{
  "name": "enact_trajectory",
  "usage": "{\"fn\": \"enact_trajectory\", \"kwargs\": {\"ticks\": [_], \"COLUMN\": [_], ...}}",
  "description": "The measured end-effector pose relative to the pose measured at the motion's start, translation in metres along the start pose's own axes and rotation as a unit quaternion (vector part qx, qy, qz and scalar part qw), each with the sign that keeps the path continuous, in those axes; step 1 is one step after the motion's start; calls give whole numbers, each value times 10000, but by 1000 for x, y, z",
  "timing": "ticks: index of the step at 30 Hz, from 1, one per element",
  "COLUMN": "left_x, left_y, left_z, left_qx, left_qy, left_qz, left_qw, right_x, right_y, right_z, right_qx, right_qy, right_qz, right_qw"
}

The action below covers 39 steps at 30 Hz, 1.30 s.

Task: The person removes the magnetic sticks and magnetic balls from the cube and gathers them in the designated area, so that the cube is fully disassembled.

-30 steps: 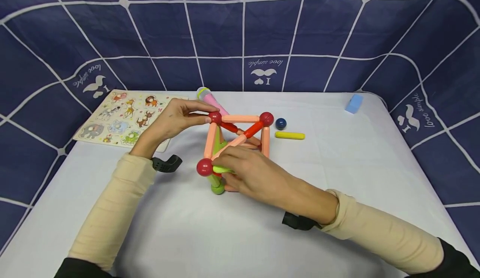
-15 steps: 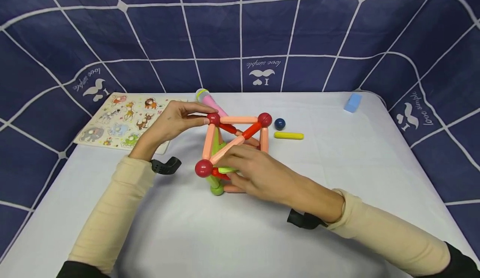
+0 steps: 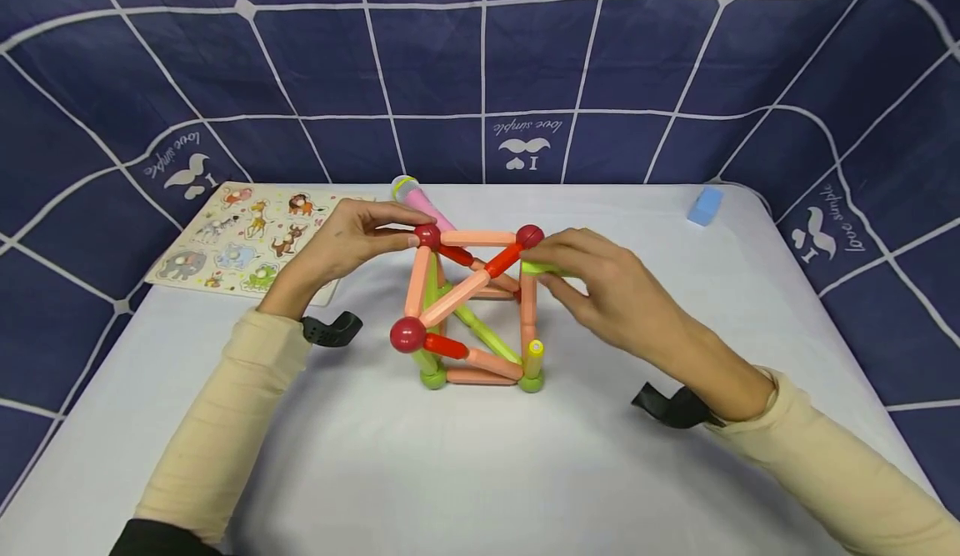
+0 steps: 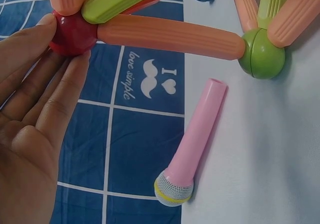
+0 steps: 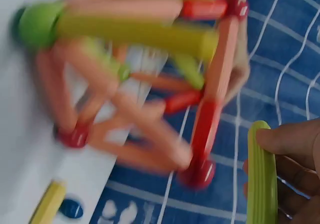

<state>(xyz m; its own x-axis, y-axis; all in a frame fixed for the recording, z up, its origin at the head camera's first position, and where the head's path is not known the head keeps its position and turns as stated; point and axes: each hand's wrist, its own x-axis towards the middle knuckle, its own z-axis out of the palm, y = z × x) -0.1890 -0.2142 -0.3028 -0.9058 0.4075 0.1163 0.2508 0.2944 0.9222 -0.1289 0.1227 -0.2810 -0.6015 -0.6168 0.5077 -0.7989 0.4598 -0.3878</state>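
A cube-like frame of magnetic sticks [image 3: 459, 296] and balls stands on the white table. My left hand [image 3: 337, 243] pinches the red ball [image 3: 427, 236] at its back left top corner, thumb and fingertips against it. In my right hand [image 3: 626, 293] is a yellow-green magnetic stick [image 5: 262, 179], pinched between thumb and fingers. In the head view its tip overlaps the area just below the back right red ball [image 3: 529, 236]. At the front right, a yellow stick [image 3: 534, 359] rises from a green ball [image 3: 531, 383], its upper end joined to nothing.
Behind my left hand lies an animal puzzle board [image 3: 213, 243]. A pink toy microphone [image 4: 197, 134] lies behind the frame. A blue block [image 3: 706, 206] is at the far right. In the right wrist view, a loose yellow stick [image 5: 47, 204] and dark blue ball [image 5: 71, 208] lie near the frame.
My right hand has carried the yellow-green stick from near the front left red ball to the back right corner. My left hand keeps its place on the red ball.
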Motion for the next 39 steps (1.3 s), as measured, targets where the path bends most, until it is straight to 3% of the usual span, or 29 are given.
{"fn": "enact_trajectory", "kwargs": {"ticks": [4,10,13,19,29,39], "left_x": [0,-1,-2,-1,-1,0], "left_y": [0,0,-1,-1,-2,0], "left_z": [0,-1,-1,0,0,0], "left_qx": [-13,-26,-28,-52,-84,8], "left_qy": [12,36,46,40,32,21], "left_qz": [-9,-32,-37,37,52,21], "left_qw": [10000,10000,10000,10000,9999,10000], "right_x": [-8,-17,-21,-22,-21,-24], "right_y": [24,62,78,92,92,93], "right_z": [-2,13,27,49,68,68], "right_qx": [-241,-423,-373,-400,-929,-1439], "right_qy": [20,-651,-915,-1114,-1371,-1094], "right_qz": [493,1620,1936,1890,1889,1713], "right_qw": [9985,9837,9761,9748,9679,9685]}}
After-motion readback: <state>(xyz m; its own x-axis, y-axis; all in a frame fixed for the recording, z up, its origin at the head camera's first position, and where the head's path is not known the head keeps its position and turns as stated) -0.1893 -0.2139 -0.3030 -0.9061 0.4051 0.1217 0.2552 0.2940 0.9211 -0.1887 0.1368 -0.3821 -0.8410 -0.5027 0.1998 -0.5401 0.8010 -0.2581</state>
